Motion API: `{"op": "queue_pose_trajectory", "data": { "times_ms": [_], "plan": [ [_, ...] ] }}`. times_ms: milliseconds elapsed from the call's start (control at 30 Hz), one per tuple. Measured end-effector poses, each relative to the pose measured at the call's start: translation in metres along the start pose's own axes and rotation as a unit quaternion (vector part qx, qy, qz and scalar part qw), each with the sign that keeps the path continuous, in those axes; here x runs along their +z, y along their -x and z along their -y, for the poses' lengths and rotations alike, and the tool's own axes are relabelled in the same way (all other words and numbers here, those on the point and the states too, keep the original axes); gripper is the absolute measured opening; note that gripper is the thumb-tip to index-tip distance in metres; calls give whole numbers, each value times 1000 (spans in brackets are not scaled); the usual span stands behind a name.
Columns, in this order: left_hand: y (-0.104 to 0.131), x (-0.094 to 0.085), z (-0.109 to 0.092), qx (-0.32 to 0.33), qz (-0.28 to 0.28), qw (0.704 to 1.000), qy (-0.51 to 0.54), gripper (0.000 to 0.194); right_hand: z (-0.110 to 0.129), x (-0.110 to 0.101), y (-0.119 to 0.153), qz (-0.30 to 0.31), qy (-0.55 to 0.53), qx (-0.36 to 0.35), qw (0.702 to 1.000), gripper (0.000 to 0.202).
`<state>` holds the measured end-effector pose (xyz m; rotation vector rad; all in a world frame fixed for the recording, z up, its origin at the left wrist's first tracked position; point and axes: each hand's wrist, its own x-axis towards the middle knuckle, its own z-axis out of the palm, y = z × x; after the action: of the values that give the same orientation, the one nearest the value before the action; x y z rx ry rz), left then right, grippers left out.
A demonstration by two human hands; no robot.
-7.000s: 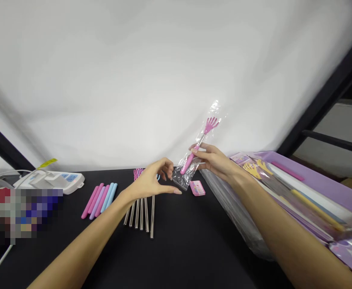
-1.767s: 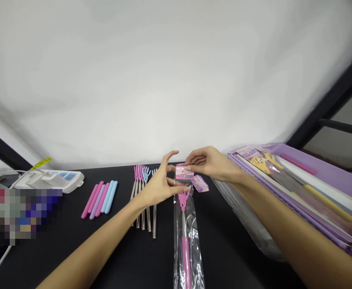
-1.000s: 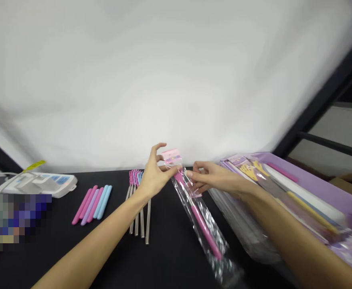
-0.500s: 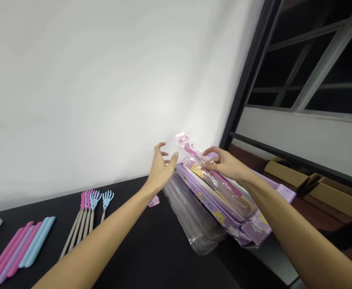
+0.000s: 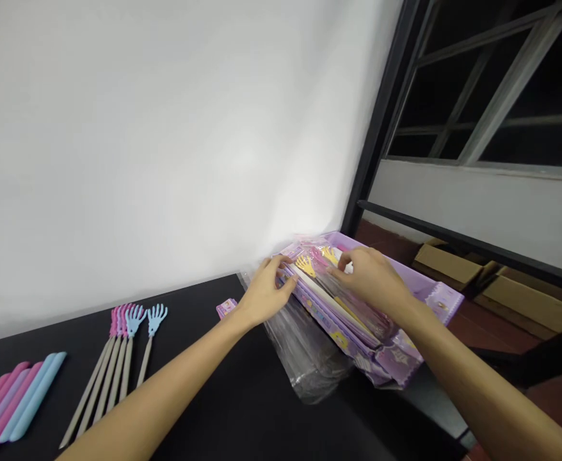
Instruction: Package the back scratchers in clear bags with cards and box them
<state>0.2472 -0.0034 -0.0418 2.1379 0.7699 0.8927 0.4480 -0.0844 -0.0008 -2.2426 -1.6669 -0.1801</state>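
Clear, shiny plastic wraps the bagged back scratchers (image 5: 306, 266) piled in the purple box (image 5: 410, 276), just right of the middle of the frame. Two yellow claw heads show through the film, with some pink under the glare beside them.

Both hands are right there. The left hand (image 5: 267, 291) comes up from bottom centre at a slant and sits at the box's left edge, fingers curled over and thumb set apart from them, so there's a gap. The right hand (image 5: 370, 274) reaches in from the lower right, over the pile, knuckles up, thumb and fingers bent toward each other. Can't tell if it's pinching any film.

The box side has cutesy printing with yellow shapes and small coloured lettering, way too tiny to read. Same for the pink-and-purple card (image 5: 225, 308) near the left wrist: printed, not legible.

Just left of the box there's a stack of clear bags (image 5: 305, 352) on the black desk (image 5: 242, 410). Farther left are metal rods with pink and light-blue claw heads (image 5: 136, 319), then pink, lilac and light-blue handles (image 5: 38, 397) in the bottom left corner. White wall (image 5: 166, 141) behind, cardboard boxes (image 5: 447, 264) off to the right.
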Motion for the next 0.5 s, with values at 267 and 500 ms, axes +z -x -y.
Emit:
{"op": "queue_pose_trajectory", "data": {
  "times_ms": [267, 500],
  "plan": [
    [25, -111, -17, -16, 97, 988, -115, 24, 104, -29, -22, 44, -161, -116, 979, 18],
    [91, -210, 5, -168, 89, 939, -287, 23, 212, 3, -19, 206, -218, -227, 927, 11]
  ]
}}
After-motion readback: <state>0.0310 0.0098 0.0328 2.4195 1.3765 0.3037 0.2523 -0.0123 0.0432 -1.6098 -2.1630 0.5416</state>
